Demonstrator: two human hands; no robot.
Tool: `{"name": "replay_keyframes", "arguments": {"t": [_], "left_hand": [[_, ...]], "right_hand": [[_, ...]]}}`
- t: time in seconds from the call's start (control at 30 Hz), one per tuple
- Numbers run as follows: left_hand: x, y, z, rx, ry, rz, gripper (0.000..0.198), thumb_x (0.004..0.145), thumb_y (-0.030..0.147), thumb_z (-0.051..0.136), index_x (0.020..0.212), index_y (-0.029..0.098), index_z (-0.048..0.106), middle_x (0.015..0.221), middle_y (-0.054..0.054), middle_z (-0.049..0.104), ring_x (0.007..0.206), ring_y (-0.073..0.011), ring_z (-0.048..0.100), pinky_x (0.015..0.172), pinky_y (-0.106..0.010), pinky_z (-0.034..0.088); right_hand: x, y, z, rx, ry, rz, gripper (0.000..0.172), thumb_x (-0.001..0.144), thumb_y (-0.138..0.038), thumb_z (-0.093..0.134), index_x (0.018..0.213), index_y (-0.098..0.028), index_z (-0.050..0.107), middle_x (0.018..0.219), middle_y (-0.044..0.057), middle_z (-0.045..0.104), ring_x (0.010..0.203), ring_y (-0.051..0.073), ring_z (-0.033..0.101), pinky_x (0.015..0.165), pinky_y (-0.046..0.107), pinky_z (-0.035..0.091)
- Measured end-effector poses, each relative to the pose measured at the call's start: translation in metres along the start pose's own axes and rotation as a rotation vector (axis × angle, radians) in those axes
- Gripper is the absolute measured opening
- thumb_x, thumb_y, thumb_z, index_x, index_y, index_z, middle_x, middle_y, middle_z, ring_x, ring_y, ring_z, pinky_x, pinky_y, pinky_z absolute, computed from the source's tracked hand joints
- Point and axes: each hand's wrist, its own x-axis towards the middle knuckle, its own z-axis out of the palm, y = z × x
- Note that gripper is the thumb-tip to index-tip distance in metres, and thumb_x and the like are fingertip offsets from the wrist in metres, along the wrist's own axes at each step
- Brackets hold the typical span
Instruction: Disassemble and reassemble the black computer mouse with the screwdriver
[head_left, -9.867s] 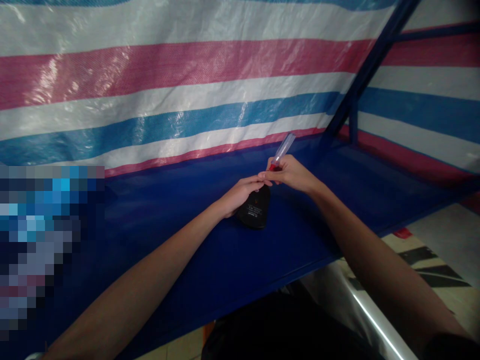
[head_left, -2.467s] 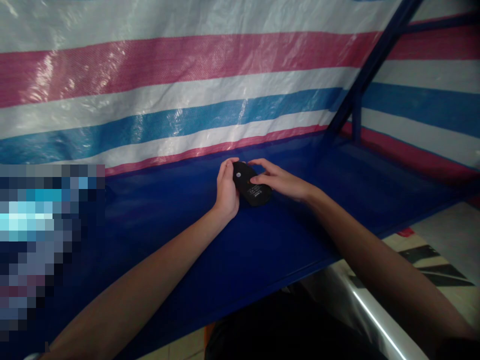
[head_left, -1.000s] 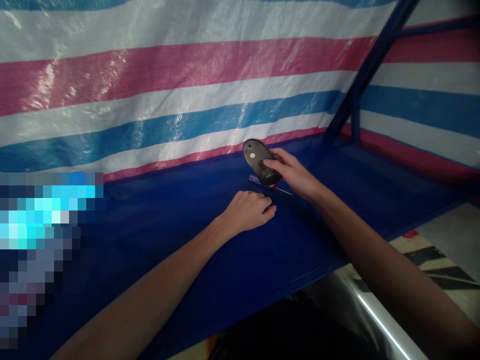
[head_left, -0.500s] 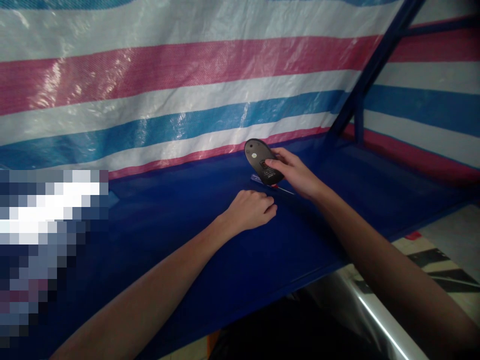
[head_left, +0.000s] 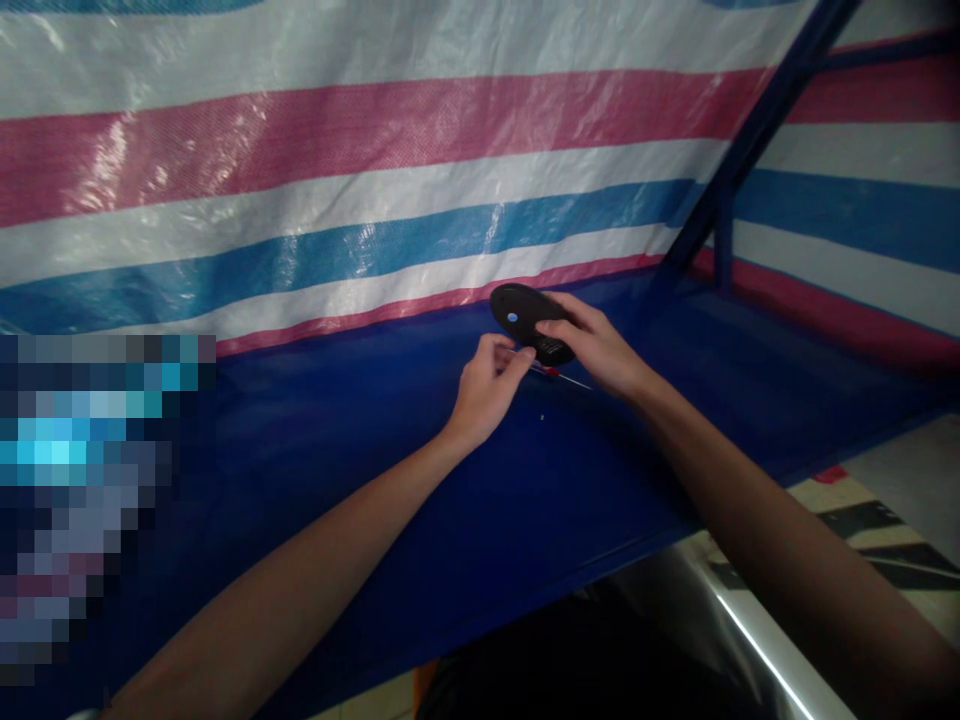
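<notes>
My right hand (head_left: 592, 340) grips a black computer mouse (head_left: 531, 312), its underside tilted toward me and a small round pale sticker showing. Just left of the mouse, my left hand (head_left: 487, 390) has its thumb and fingers closing around the handle end of a screwdriver (head_left: 570, 380). The screwdriver lies on the blue surface below the mouse, its red collar and thin metal shaft pointing right. Most of its handle is hidden by my fingers. A tiny screw-like bit (head_left: 542, 417) lies on the blue surface in front of the screwdriver.
The blue tabletop (head_left: 360, 470) runs back to a striped plastic sheet (head_left: 375, 130). A dark blue frame post (head_left: 739, 160) slants up at the right. A pixelated patch covers the left edge. Below the near edge is a shiny metal piece (head_left: 720, 610).
My left hand has moved up and back from the tabletop to the screwdriver's handle, uncovering the tiny bit. My right hand has tilted the mouse flatter.
</notes>
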Motion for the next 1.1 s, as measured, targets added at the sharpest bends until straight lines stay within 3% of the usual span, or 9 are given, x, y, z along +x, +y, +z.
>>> {"name": "replay_keyframes", "arguments": {"t": [0.1,0.17,0.27,0.4,0.53,0.67,0.93,1.1], "left_hand": [[0.0053,-0.0012,0.0008,-0.342,0.008,-0.117,0.04,0.081,0.041,0.058,0.111,0.019,0.046,0.095,-0.006,0.061,0.088,-0.0167,0.06,0.067,-0.026,0.046],[0.0062,-0.0006,0.0005,-0.446,0.003,-0.153,0.041,0.08,0.041,0.059,0.111,0.019,0.046,0.102,-0.007,0.06,0.091,-0.0178,0.06,0.065,-0.025,0.047],[0.0063,-0.0005,-0.0014,-0.562,0.021,-0.188,0.039,0.079,0.042,0.061,0.108,0.019,0.048,0.108,-0.007,0.059,0.092,-0.0181,0.06,0.065,-0.024,0.049],[0.0083,-0.0025,-0.0045,-0.697,0.021,-0.254,0.042,0.075,0.043,0.066,0.104,0.018,0.049,0.1,-0.006,0.06,0.079,-0.0147,0.062,0.064,-0.025,0.05],[0.0101,-0.0045,-0.0056,-0.75,0.017,-0.264,0.042,0.072,0.043,0.069,0.101,0.018,0.051,0.096,-0.004,0.06,0.074,-0.0124,0.061,0.065,-0.026,0.051],[0.0086,-0.0045,-0.006,-0.74,-0.007,-0.25,0.043,0.071,0.04,0.071,0.102,0.018,0.051,0.098,-0.004,0.059,0.08,-0.0143,0.061,0.066,-0.027,0.052],[0.0067,0.0001,-0.0072,-0.677,-0.073,-0.218,0.047,0.07,0.038,0.072,0.106,0.017,0.051,0.108,-0.008,0.058,0.097,-0.0213,0.058,0.067,-0.029,0.052],[0.0068,0.0005,-0.0078,-0.666,-0.08,-0.232,0.047,0.069,0.039,0.072,0.105,0.017,0.051,0.107,-0.008,0.059,0.096,-0.0217,0.059,0.066,-0.029,0.052]], "right_hand": [[-0.0029,0.0008,-0.0004,-0.242,-0.012,-0.18,0.04,0.077,-0.03,0.061,0.116,-0.023,0.058,0.11,0.006,0.062,0.106,0.026,0.055,0.095,0.048,0.042],[-0.006,0.0016,0.0005,-0.374,-0.048,-0.284,0.047,0.079,-0.033,0.061,0.124,-0.023,0.053,0.117,0.009,0.057,0.112,0.027,0.051,0.098,0.048,0.04],[-0.0094,0.0034,0.0027,-0.405,-0.172,-0.325,0.056,0.081,-0.037,0.06,0.134,-0.024,0.045,0.128,0.011,0.048,0.119,0.026,0.048,0.101,0.046,0.038],[-0.0091,0.0038,0.0045,-0.288,-0.286,-0.222,0.061,0.082,-0.041,0.059,0.138,-0.026,0.04,0.134,0.009,0.048,0.124,0.026,0.045,0.104,0.047,0.035],[-0.0069,0.0014,0.0034,-0.1,-0.262,-0.041,0.056,0.084,-0.043,0.056,0.135,-0.027,0.043,0.132,0.007,0.052,0.121,0.026,0.049,0.1,0.048,0.04],[-0.0056,0.0002,0.0016,0.005,-0.254,0.044,0.054,0.08,-0.042,0.062,0.129,-0.026,0.048,0.125,0.006,0.057,0.115,0.025,0.054,0.097,0.048,0.042],[-0.0053,-0.0038,0.0004,0.07,-0.208,0.057,0.042,0.075,-0.036,0.068,0.114,-0.026,0.057,0.119,0.004,0.06,0.114,0.024,0.054,0.102,0.048,0.037],[-0.0051,-0.0042,-0.0001,0.093,-0.2,0.07,0.039,0.075,-0.037,0.068,0.11,-0.024,0.058,0.115,0.004,0.062,0.111,0.022,0.056,0.101,0.045,0.038]]}}
